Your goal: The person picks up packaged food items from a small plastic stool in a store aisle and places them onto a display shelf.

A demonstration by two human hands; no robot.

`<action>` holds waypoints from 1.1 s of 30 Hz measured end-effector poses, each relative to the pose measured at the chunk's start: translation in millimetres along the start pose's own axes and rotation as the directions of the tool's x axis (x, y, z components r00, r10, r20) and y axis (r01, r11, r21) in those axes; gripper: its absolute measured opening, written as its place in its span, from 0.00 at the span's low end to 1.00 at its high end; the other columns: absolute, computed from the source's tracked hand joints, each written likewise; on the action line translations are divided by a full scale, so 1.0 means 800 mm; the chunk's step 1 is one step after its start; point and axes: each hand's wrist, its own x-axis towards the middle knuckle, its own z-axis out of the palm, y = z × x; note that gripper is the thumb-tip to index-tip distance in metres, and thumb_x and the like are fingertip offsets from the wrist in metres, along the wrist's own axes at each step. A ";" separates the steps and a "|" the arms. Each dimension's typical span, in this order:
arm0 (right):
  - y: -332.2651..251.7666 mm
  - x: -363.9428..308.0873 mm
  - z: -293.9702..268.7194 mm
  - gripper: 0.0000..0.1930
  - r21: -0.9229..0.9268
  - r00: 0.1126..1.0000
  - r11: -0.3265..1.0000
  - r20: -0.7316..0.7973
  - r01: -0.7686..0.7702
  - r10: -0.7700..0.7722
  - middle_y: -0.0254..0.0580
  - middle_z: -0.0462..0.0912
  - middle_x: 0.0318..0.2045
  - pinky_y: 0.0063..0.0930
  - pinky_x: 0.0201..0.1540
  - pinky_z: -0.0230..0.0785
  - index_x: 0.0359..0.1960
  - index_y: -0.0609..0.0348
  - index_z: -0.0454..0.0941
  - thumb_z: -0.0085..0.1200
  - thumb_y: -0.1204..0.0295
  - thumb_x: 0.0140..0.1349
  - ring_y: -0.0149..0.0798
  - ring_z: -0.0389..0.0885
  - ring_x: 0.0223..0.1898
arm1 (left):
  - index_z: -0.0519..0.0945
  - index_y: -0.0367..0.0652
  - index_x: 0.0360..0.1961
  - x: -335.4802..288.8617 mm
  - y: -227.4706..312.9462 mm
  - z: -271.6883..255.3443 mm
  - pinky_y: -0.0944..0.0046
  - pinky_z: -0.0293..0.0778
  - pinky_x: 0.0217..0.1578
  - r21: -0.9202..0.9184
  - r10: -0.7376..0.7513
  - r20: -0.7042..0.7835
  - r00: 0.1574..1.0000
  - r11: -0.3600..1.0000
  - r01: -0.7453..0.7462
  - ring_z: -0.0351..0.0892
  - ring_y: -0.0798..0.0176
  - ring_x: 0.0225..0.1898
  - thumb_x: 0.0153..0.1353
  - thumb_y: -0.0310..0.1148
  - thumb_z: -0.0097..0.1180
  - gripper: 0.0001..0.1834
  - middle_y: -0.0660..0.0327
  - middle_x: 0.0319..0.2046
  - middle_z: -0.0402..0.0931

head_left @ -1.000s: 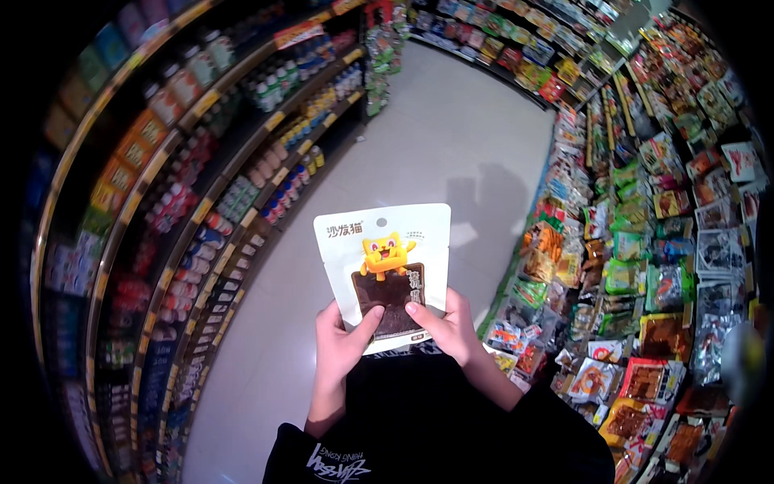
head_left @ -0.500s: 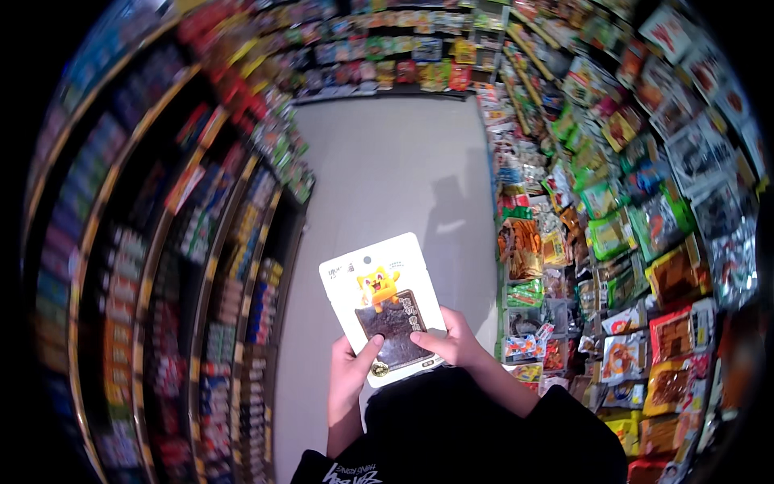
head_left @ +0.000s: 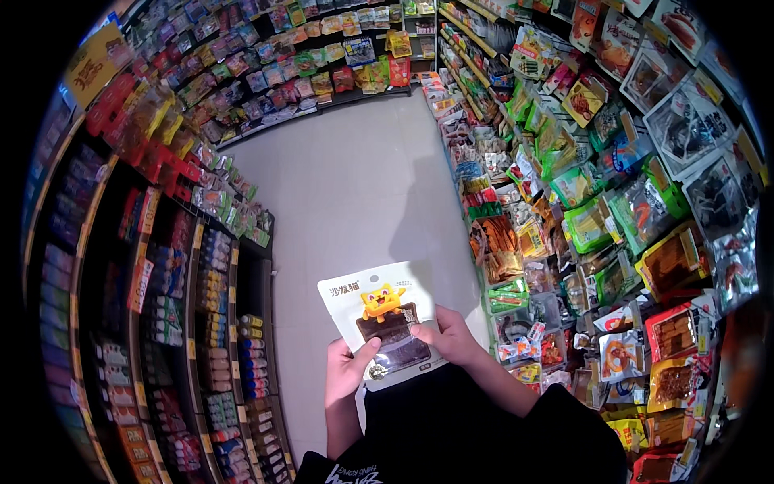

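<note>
Both my hands hold a flat white snack pouch (head_left: 343,302) in front of my body. The pouch has a yellow cartoon cat on its front, a hang hole at the top and a dark window showing dark contents. My left hand (head_left: 351,367) grips the lower left edge, thumb on the front. On the lower right edge, my right hand (head_left: 451,337) holds it the same way, its thumb lying over the dark window. The fingers behind the pouch are mostly hidden.
Shelves of bottles and cartons (head_left: 222,315) line the left side. Hanging snack bags (head_left: 588,226) crowd the racks on the right. More packaged goods (head_left: 298,89) fill the shelves across the far end. A pale tiled floor (head_left: 339,185) runs between them.
The view has swung, so the far shelves sit further left and more of them shows. The pouch has tipped slightly and its top edge sits lower. Both hands keep their hold.
</note>
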 end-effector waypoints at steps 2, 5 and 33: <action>0.008 0.031 -0.009 0.17 0.035 0.998 0.997 0.006 -0.066 0.066 0.39 0.78 0.40 0.24 0.46 0.66 0.49 0.67 0.70 0.50 0.72 0.59 0.27 0.73 0.42 | 0.76 0.30 0.42 0.033 -0.007 -0.010 0.69 0.69 0.39 -0.028 -0.001 -0.006 1.000 1.000 0.000 0.74 0.70 0.36 0.57 0.24 0.54 0.12 0.58 0.37 0.78; 0.015 0.085 -0.014 0.16 0.009 0.994 0.996 -0.063 -0.088 0.088 0.38 0.78 0.39 0.23 0.45 0.67 0.47 0.67 0.71 0.50 0.74 0.59 0.26 0.74 0.41 | 0.75 0.29 0.42 0.095 -0.004 -0.021 0.68 0.69 0.41 -0.084 0.005 -0.004 1.000 0.996 -0.005 0.75 0.68 0.37 0.56 0.23 0.54 0.12 0.57 0.37 0.78; -0.004 0.456 -0.051 0.06 -0.101 0.940 0.982 -0.318 -0.162 0.123 0.38 0.80 0.34 0.20 0.43 0.67 0.33 0.66 0.78 0.51 0.78 0.57 0.28 0.76 0.37 | 0.79 0.28 0.36 0.521 0.045 -0.137 0.68 0.70 0.41 -0.200 -0.095 0.377 0.921 0.963 0.181 0.77 0.63 0.36 0.50 0.20 0.52 0.11 0.52 0.33 0.79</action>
